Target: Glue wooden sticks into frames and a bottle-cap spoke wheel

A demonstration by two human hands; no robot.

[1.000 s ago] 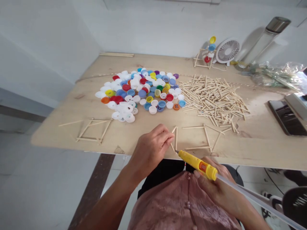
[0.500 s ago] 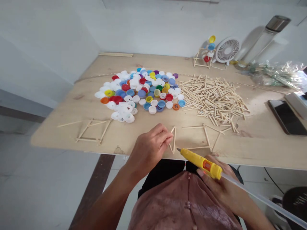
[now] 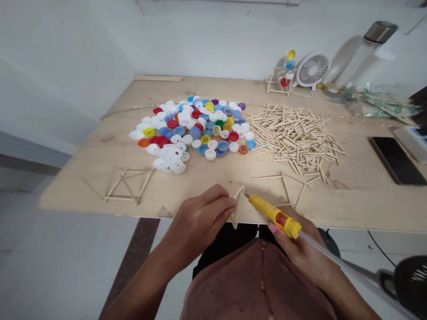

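Note:
My left hand point(image 3: 200, 220) pinches a small V of joined wooden sticks point(image 3: 237, 205) at the table's near edge. My right hand point(image 3: 296, 246) grips a yellow glue pen point(image 3: 271, 214) with a clear glue stick trailing behind it. The pen's tip points at the upper end of the V, almost touching it. A flat frame of sticks point(image 3: 287, 189) lies on the table just right of the pen. Beyond it spreads a pile of loose wooden sticks point(image 3: 295, 138), and to the left of that a heap of coloured bottle caps point(image 3: 193, 129).
Another flat stick frame point(image 3: 126, 184) lies at the near left on the wooden table point(image 3: 350, 200). At the back stand a small stick-and-cap model point(image 3: 283, 75), a white fan point(image 3: 312, 69) and a steel-capped bottle point(image 3: 363, 49). A dark phone point(image 3: 395, 160) lies at the right.
My left hand drew the stick V back toward the table edge and tilted it. The glue pen swung up and left until its tip met the V's upper end. The view shifted slightly.

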